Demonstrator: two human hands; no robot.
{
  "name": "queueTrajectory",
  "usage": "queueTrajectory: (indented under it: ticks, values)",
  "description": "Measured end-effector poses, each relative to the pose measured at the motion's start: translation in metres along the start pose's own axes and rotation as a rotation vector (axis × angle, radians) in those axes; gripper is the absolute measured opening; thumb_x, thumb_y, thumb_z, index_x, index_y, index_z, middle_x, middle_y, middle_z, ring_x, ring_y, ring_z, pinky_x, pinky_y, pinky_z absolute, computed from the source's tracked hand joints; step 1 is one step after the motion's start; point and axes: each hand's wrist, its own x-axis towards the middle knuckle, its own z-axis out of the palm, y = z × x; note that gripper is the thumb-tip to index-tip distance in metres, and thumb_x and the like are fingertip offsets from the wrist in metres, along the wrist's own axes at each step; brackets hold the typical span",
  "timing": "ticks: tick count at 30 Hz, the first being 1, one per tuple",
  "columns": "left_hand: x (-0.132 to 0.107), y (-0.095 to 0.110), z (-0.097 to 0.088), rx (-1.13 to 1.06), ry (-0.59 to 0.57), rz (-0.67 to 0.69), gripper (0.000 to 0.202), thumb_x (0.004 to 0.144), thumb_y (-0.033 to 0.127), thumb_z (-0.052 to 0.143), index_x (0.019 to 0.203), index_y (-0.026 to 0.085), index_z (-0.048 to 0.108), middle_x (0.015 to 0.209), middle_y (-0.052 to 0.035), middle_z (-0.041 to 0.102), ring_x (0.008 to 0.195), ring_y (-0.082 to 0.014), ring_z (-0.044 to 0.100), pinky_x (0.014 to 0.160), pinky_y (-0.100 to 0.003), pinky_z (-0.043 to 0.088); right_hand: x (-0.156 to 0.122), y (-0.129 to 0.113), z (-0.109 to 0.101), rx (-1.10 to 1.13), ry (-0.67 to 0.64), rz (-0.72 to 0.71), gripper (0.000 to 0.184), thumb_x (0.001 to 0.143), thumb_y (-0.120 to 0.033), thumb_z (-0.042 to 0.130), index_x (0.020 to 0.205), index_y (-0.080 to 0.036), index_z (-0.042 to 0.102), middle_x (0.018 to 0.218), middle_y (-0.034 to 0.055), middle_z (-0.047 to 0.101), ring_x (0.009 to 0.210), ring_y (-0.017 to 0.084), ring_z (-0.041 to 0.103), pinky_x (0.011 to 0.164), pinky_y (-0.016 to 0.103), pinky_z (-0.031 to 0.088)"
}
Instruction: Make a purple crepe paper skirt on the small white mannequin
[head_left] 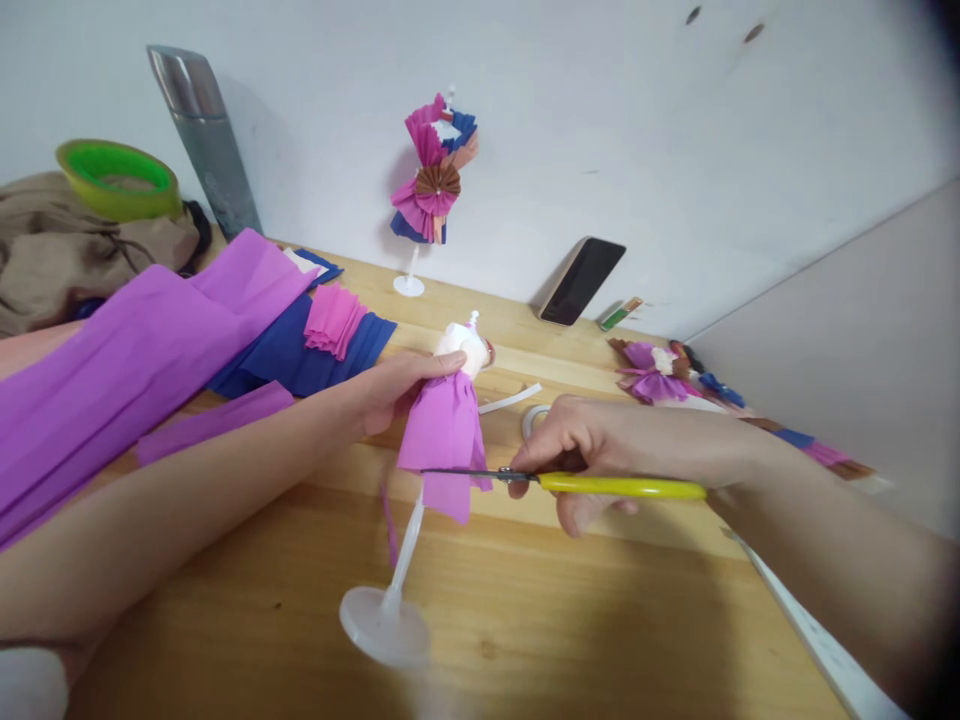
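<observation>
Wooden table (600, 620) against a white wall (675, 150), seen from above the near edge. At mid-table the left hand (397, 385) comes in from the left edge, its thumb and fingers pinched together on the white bust of a small dress form (463, 345). The form is tilted: its long axis runs from the bust, toward the far edge, down a thin pole (409, 545) to a round base (382, 625) close to the near edge. A purple crepe skirt (442, 430) hangs around the form below the bust. The right hand (592, 450) enters from the right edge, curled shut around the yellow handles of the scissors (570, 483). The dark blades point left toward the form and lie level across the lower part of the skirt, roughly at right angles to the form's axis and just above the hem. They show only as one thin line, so whether paper sits between them cannot be told. The right hand is just beside the skirt on its right and the left hand holds the top, so the skirt lies between the two hands. A white tape roll (534, 415) lies behind the right hand. Purple paper (135, 350) and blue paper (300, 355) lie toward the far left corner, a flask (202, 140) stands behind them, a dressed second form (433, 180) stands at the far edge, and a phone (581, 280) leans on the wall.
</observation>
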Motion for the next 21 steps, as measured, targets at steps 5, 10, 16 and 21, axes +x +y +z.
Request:
queueTrajectory:
  ticks: [5, 10, 16, 21]
  values:
    - [-0.001, 0.002, 0.002, 0.014, -0.007, 0.041, 0.045, 0.057, 0.051, 0.086, 0.072, 0.013, 0.066, 0.063, -0.0031, 0.063, 0.057, -0.0145, 0.057, 0.055, -0.027, 0.044, 0.001, 0.008, -0.005, -0.11, -0.058, -0.087, 0.041, 0.075, -0.048, 0.076, 0.096, -0.014, 0.073, 0.064, -0.0062, 0.043, 0.054, 0.006, 0.035, 0.046, 0.018, 0.03]
    - [-0.001, 0.004, 0.0, 0.008, 0.007, 0.03, 0.048, 0.053, 0.052, 0.087, 0.074, 0.014, 0.067, 0.063, -0.0031, 0.064, 0.058, -0.0156, 0.058, 0.057, -0.028, 0.045, -0.002, 0.003, 0.001, -0.264, -0.045, -0.063, 0.036, 0.074, -0.05, 0.075, 0.072, -0.015, 0.067, 0.059, -0.0066, 0.034, 0.054, 0.008, 0.03, 0.047, 0.021, 0.025]
    - [-0.002, 0.015, -0.007, 0.069, 0.016, 0.14, 0.051, 0.054, 0.056, 0.085, 0.073, 0.012, 0.069, 0.069, -0.0057, 0.067, 0.064, -0.0173, 0.061, 0.062, -0.028, 0.046, -0.004, 0.006, 0.049, -0.666, 0.329, -0.126, 0.008, 0.079, -0.015, 0.061, 0.078, -0.02, 0.067, 0.065, -0.0012, 0.06, 0.058, 0.012, 0.05, 0.055, 0.024, 0.033]
    - [-0.01, 0.034, -0.012, 0.155, -0.029, 0.294, 0.044, 0.065, 0.054, 0.08, 0.063, 0.013, 0.065, 0.06, -0.0037, 0.062, 0.059, -0.015, 0.058, 0.059, -0.027, 0.043, 0.015, 0.039, 0.084, -0.938, 0.557, -0.193, 0.03, 0.08, -0.009, 0.054, 0.105, -0.017, 0.067, 0.084, 0.0069, 0.068, 0.067, 0.018, 0.061, 0.061, 0.027, 0.043]
